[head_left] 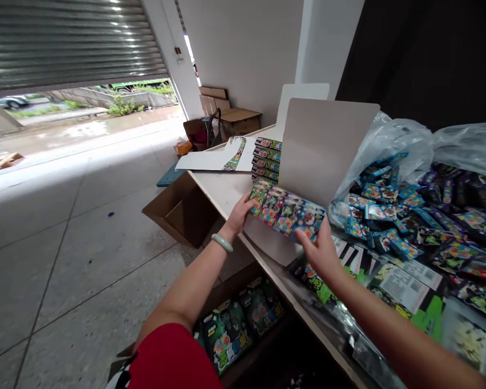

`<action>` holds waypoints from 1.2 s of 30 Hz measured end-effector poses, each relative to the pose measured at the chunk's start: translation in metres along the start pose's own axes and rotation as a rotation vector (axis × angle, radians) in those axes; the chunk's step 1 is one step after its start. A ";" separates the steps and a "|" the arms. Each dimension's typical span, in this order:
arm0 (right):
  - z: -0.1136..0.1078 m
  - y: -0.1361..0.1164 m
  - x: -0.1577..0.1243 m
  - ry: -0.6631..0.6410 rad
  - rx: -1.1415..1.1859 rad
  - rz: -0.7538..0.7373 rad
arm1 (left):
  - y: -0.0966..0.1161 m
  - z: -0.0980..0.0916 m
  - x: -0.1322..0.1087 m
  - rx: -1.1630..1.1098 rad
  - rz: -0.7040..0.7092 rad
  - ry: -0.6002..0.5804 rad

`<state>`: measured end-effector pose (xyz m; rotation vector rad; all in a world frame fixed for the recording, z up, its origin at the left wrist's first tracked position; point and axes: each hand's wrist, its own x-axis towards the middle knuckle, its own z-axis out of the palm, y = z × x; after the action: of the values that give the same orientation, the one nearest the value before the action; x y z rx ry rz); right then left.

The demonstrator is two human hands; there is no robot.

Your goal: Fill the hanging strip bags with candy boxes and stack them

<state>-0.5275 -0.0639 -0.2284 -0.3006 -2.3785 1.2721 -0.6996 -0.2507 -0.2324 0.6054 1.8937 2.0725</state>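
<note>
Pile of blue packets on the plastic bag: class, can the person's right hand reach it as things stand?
Probably yes: the right hand sits beside the pile of blue packets, nothing standing between, though it must first release the boxes it grips.

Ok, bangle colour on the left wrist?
The bangle is pale green, clearest in the head view.

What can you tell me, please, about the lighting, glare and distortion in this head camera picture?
In the head view, daylight from outside overexposes the floor, the roller shutter carries bright streaks of glare, and the plastic bag shines. The wide lens also bends lines toward the edges of that view.
</note>
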 end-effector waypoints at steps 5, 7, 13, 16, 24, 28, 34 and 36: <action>0.042 0.024 -0.037 0.070 -0.077 -0.267 | -0.039 -0.036 -0.030 -0.028 0.035 -0.016; 0.050 0.032 -0.041 0.077 -0.115 -0.327 | -0.045 -0.044 -0.035 -0.029 0.030 -0.032; 0.030 0.027 -0.043 0.012 -0.184 -0.410 | -0.047 -0.031 -0.034 -0.101 0.090 0.019; 0.015 0.025 -0.040 -0.101 -0.258 -0.534 | -0.045 -0.021 -0.028 -0.145 0.143 0.091; 0.000 0.026 -0.026 -0.198 -0.433 -0.722 | -0.044 -0.009 -0.024 -0.117 0.226 0.259; 0.003 0.025 -0.026 -0.163 -0.477 -0.730 | -0.047 -0.009 -0.016 -0.061 0.250 0.270; -0.004 0.020 -0.020 -0.150 -0.532 -0.760 | -0.052 -0.013 -0.010 0.046 0.281 0.243; -0.005 0.022 -0.016 -0.134 -0.538 -0.789 | -0.051 -0.015 -0.008 0.075 0.294 0.242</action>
<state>-0.5109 -0.0543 -0.2482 0.5456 -2.5010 0.2968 -0.7037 -0.2619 -0.2848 0.7167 2.1331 2.3575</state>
